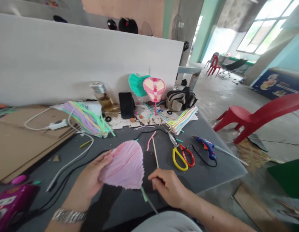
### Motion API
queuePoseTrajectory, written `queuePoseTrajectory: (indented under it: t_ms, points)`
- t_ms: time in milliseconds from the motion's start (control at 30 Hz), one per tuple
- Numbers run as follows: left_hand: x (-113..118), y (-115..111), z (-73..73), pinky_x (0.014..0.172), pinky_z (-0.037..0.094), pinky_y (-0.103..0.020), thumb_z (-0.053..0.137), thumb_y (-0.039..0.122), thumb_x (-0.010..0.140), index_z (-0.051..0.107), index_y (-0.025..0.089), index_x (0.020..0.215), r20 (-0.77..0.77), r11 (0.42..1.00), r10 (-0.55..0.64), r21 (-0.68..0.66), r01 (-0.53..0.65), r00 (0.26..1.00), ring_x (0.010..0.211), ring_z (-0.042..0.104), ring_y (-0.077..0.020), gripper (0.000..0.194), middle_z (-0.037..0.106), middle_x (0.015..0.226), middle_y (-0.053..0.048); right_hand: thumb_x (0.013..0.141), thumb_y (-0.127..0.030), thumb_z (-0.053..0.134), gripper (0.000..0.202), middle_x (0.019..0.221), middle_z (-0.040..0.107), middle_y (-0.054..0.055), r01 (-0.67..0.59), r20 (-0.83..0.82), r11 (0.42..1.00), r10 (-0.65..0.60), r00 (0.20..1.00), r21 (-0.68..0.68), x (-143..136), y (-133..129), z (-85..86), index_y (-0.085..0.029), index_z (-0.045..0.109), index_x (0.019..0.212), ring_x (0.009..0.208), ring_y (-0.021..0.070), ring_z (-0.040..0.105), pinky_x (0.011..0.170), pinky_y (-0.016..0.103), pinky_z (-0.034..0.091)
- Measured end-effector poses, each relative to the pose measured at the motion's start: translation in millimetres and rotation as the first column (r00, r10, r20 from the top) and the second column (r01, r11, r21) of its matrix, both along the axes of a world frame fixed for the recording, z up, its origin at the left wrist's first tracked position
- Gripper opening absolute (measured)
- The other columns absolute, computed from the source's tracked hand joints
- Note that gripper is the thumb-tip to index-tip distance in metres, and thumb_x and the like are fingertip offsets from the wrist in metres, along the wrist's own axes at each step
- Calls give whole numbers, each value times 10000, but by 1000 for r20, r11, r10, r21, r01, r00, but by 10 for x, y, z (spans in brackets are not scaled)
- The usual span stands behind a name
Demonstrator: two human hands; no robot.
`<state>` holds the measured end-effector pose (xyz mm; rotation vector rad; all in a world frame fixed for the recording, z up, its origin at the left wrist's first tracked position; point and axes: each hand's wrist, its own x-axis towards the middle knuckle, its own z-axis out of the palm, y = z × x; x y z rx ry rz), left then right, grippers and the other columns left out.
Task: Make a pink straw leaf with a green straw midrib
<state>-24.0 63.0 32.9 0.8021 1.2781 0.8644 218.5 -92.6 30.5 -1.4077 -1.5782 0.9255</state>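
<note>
My left hand is closed around the left edge of a pink, ridged, heart-shaped fan panel, which looks made of fuzzy pipe cleaners. A thin strip with a pale green piece hangs below the panel's lower right corner. To the right, my right hand has its fingers curled on the lower end of a thin wooden stick; the stick's end is hidden by the fingers. A short pink pipe cleaner lies by the stick's top. Scissors with yellow and red handles lie beyond my right hand.
A blue glue gun lies at the right. Pastel pipe cleaner bundles lie behind, near a jar, a phone, two finished fans and a bag. Cardboard and cables are left. A red chair stands right.
</note>
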Motion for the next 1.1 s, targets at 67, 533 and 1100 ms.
queuePoseTrajectory:
  t_ms: [67,533,1100]
  points:
    - [102,-76,4,695,586,-310,962,333,474,779,183,982,158,997,-14,-74,26,987,794,735,-222,560,807,947,-66,944,-173,478,233,760,679,1,74,31,997,-75,997,20,105,12,-23,-193,693,1033,658,126,613,629,219,444]
    - [392,117,-27,743,496,-295,849,402,667,788,175,1019,49,966,-200,175,189,978,810,689,-195,424,787,961,-77,963,-349,499,249,689,638,8,254,213,962,-271,939,102,497,292,-45,-207,703,973,550,156,541,532,264,406]
    - [216,327,-271,711,493,-278,899,564,528,819,207,927,-99,956,-193,206,210,976,827,650,-217,541,789,956,-67,837,-143,503,264,924,739,72,467,630,853,-497,597,232,1633,1398,277,-156,713,996,841,191,643,820,287,467]
